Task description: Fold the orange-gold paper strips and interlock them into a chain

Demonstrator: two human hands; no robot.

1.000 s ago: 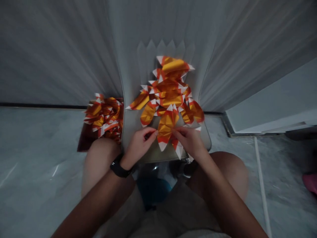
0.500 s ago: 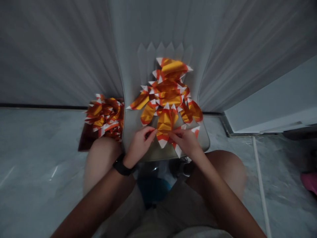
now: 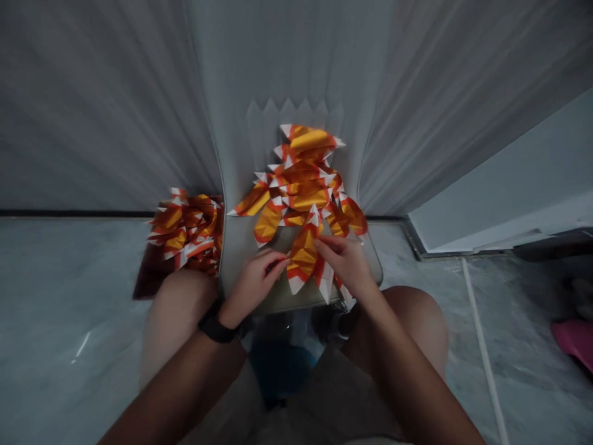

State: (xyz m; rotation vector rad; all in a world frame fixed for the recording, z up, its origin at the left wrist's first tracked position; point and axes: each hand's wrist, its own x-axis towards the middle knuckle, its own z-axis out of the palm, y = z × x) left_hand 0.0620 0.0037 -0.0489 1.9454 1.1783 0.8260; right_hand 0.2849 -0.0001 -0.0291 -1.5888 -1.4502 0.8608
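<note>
A folded paper piece in gold, orange and white (image 3: 302,254) stands out from the front of a large mass of similar origami units (image 3: 301,185), which lies on a pale chair seat (image 3: 282,300). My left hand (image 3: 252,287) pinches the piece's left edge with its fingertips. My right hand (image 3: 345,264) grips its right side, near white pointed tips (image 3: 325,281). A black watch band (image 3: 215,329) circles my left wrist. Both my knees show below the seat.
A dark red box (image 3: 151,284) with a heap of similar folded units (image 3: 185,232) stands left of the seat. Grey pleated fabric (image 3: 111,105) rises behind. A blue object (image 3: 278,371) sits below the seat. A white rod (image 3: 482,352) and pink object (image 3: 577,346) lie on the marble floor.
The gold piece between my hands has tilted, its lower tip swinging left. My right hand has moved up along it. The whole view has shifted slightly down and left.
</note>
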